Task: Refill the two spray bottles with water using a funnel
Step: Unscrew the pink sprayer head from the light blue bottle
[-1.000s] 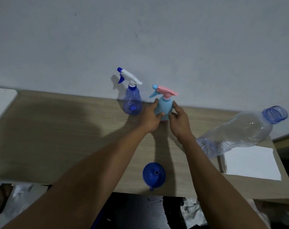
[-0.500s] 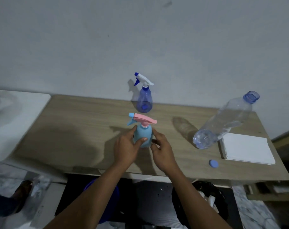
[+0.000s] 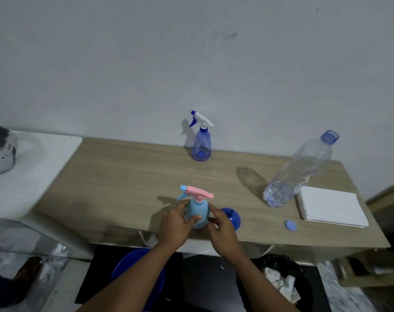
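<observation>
In the head view, no brand or label can be read on any bottle. The light blue spray bottle (image 3: pixel 197 213), opaque smooth plastic with a rounded, bulbous body and a pink trigger head tipped by a pale blue nozzle, stands upright near the near edge of the wood-grain table (image 3: pixel 124 176). The left hand (image 3: pixel 176 224) wraps its left side, the thumb curled across the front. The right hand (image 3: pixel 223 231) holds the right side, forefinger up at the shoulder and thumb low on the body. Just right of that hand, partly behind it, the funnel (image 3: pixel 233 218) of glossy dark blue plastic sits mouth down, its spout pointing up. At the far edge by the wall stands the translucent blue spray bottle (image 3: pixel 201 146), cone-shaped, with a white trigger head and dark blue nozzle. To the right a tall clear water bottle (image 3: pixel 300 170) of ribbed, thin plastic stands uncapped with a blue neck ring, water visible in its base. Its round blue cap (image 3: pixel 290 225) lies flat near the near edge. Just beside the bottle's base lies a flat stack of white paper (image 3: pixel 332 207). On a white surface (image 3: pixel 38 167) at the far left rests a rounded white and dark object (image 3: pixel 0 152), its markings too blurred to read.
</observation>
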`<state>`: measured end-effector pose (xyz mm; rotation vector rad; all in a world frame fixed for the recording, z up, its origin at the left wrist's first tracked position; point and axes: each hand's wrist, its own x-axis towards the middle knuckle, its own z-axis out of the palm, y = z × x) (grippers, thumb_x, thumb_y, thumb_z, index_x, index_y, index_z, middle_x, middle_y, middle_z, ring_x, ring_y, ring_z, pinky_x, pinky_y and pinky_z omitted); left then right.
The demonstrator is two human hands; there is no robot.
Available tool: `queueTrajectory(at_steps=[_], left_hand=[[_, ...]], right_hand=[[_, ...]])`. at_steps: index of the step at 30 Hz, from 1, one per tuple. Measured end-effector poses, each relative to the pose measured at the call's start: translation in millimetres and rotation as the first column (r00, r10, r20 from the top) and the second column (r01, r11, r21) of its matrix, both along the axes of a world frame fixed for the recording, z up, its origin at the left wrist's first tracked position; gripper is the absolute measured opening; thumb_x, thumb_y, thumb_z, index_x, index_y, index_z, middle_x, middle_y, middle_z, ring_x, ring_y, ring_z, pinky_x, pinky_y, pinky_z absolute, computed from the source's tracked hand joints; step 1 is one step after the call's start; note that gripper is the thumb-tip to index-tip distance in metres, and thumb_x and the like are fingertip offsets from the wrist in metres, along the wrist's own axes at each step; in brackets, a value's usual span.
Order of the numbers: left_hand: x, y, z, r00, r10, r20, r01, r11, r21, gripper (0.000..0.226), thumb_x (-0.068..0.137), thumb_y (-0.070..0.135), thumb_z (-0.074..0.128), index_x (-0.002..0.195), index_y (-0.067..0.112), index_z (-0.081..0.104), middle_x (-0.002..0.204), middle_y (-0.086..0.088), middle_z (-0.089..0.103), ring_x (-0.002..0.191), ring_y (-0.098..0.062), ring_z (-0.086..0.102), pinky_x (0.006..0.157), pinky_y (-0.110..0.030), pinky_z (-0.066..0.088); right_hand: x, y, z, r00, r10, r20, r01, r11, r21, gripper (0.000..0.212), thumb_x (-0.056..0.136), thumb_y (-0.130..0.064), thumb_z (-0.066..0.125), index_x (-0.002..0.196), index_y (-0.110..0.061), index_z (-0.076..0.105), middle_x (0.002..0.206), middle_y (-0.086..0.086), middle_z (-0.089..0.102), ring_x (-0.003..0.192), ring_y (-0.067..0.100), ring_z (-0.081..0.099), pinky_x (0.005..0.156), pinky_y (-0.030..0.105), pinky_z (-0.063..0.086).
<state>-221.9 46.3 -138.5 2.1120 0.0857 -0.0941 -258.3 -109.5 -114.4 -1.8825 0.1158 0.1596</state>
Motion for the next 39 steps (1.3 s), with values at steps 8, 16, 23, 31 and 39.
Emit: queueTrajectory(at_steps=[8,16,23,31,39], left_hand=[[10,-6,5,0.998,-0.057,0.005,0.057,0.998,0.034,0.049,0.078,0.023,0.078,0.123,0.031,0.059,0.112,0.014,0.066,0.101,-0.007,0.064,0.085,-0.029,0.055],[11,-5,0,0.997,-0.065,0.037,0.064,0.998,0.017,0.044,0.082,0.018,0.077,0.121,0.031,0.059,0.112,0.016,0.063,0.103,-0.004,0.062,0.083,-0.02,0.054],[14,-1,-11,0.995,-0.1,0.029,0.099,0.995,0.025,0.054,0.08,0.025,0.075,0.128,0.037,0.053,0.119,0.014,0.063,0.107,-0.007,0.062,0.087,-0.036,0.059],[15,0,-20,0.996,-0.087,0.032,0.086,0.996,0.029,0.055,0.083,0.023,0.076,0.131,0.034,0.052,0.124,0.013,0.061,0.112,-0.008,0.06,0.091,-0.037,0.057],[16,-1,-20,0.995,-0.086,0.05,0.085,0.996,0.038,0.056,0.081,0.024,0.077,0.129,0.036,0.05,0.123,0.012,0.061,0.112,-0.008,0.06,0.09,-0.036,0.057]], right_hand=[[25,27,19,0.958,-0.247,0.148,0.244,0.969,0.033,0.034,0.082,-0.02,0.08,0.112,-0.021,0.063,0.105,-0.013,0.067,0.097,-0.004,0.062,0.078,0.005,0.046],[37,39,17,0.925,-0.35,0.149,0.346,0.937,0.05,0.029,0.079,-0.021,0.083,0.101,-0.024,0.064,0.095,-0.011,0.067,0.087,0.0,0.064,0.07,0.006,0.048],[39,18,13,0.966,-0.108,0.236,0.106,0.994,0.023,0.023,0.089,-0.018,0.074,0.111,-0.022,0.07,0.103,-0.009,0.07,0.099,0.004,0.066,0.078,0.013,0.051],[37,33,15,0.953,-0.254,0.162,0.235,0.963,0.13,0.028,0.082,-0.016,0.08,0.105,-0.016,0.063,0.095,-0.008,0.07,0.088,-0.005,0.064,0.071,0.01,0.05],[38,22,15,0.976,-0.139,0.17,0.128,0.989,0.075,0.042,0.083,-0.021,0.079,0.118,-0.027,0.059,0.111,-0.016,0.065,0.103,-0.003,0.062,0.082,0.013,0.052]])
